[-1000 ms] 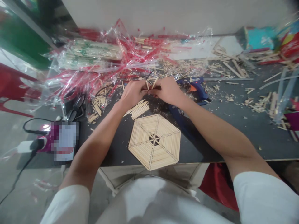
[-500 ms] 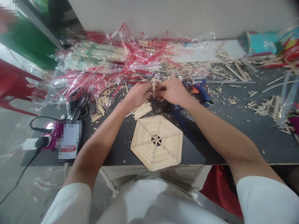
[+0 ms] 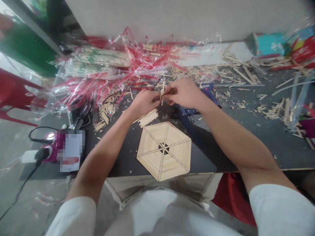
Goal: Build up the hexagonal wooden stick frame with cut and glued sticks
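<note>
My left hand (image 3: 145,102) and my right hand (image 3: 182,93) meet above the dark table, fingers pinched close together. Between their fingertips stand short wooden sticks (image 3: 162,91), held roughly upright; how many is too small to make out. Nearer to me lies a hexagonal panel (image 3: 150,154) built of wooden sticks, with ribs crossing at its centre. A small pile of cut sticks (image 3: 149,118) rests just under my left hand. Partly hidden behind my right hand and forearm is a blue glue gun (image 3: 209,91) with a small red light.
Clear and red plastic wrappers (image 3: 137,65) and packed sticks (image 3: 103,57) cover the back left. Stick offcuts (image 3: 236,75) litter the back and right. A phone (image 3: 72,150), a purple power adapter (image 3: 50,147) with cables and a pair of glasses (image 3: 83,114) lie at left.
My right hand has drawn slightly back from my left, so more of the upright sticks shows between them. The whole view has shifted a little; the hexagonal panel stays on the table.
</note>
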Tool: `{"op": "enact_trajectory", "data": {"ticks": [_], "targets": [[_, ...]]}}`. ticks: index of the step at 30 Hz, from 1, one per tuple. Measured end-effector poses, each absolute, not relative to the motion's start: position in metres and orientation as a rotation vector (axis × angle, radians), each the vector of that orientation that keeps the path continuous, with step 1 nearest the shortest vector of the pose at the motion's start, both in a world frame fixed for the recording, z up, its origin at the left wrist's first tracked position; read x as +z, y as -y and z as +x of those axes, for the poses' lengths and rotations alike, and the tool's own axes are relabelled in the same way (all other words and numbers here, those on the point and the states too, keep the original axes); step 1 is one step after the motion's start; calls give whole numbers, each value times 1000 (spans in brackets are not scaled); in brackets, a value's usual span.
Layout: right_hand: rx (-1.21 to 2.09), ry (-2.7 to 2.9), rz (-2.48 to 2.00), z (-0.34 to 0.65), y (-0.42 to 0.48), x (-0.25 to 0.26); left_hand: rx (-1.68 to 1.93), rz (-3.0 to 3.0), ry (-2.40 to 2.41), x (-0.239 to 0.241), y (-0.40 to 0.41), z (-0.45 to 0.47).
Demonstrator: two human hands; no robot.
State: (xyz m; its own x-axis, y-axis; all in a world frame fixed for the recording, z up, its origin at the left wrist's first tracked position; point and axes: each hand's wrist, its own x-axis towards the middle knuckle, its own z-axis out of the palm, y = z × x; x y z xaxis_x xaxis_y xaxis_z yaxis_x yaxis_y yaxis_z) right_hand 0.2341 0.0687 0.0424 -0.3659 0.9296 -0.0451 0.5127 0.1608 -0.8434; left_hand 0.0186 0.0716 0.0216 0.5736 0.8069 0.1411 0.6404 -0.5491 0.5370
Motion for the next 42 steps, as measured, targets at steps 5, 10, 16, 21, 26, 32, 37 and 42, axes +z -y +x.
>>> {"op": "enact_trajectory", "data": {"ticks": [5, 10, 16, 21, 26, 32, 37, 42], "targets": [[1043, 1996, -1317, 231, -63, 50, 505, 2436, -1216, 21, -73, 20], [909, 2019, -1323, 226, -62, 50, 577, 2316, -1187, 22, -73, 17], [1000, 1976, -1257, 228, -63, 49, 635, 2301, -1186, 20, -74, 15], [938, 2031, -1282, 228, -63, 49, 623, 2324, -1198, 13, -78, 13], [895, 2096, -1255, 227, -65, 50, 605, 2313, -1210, 12, -78, 13], [878, 2057, -1235, 226, -70, 42, 650, 2295, -1186, 7, -80, 14], [862, 2035, -1257, 223, -72, 37, 726, 2253, -1148, 1, -82, 14], [919, 1946, -1241, 222, -71, 42, 753, 2204, -1112, 14, -80, 14]]}}
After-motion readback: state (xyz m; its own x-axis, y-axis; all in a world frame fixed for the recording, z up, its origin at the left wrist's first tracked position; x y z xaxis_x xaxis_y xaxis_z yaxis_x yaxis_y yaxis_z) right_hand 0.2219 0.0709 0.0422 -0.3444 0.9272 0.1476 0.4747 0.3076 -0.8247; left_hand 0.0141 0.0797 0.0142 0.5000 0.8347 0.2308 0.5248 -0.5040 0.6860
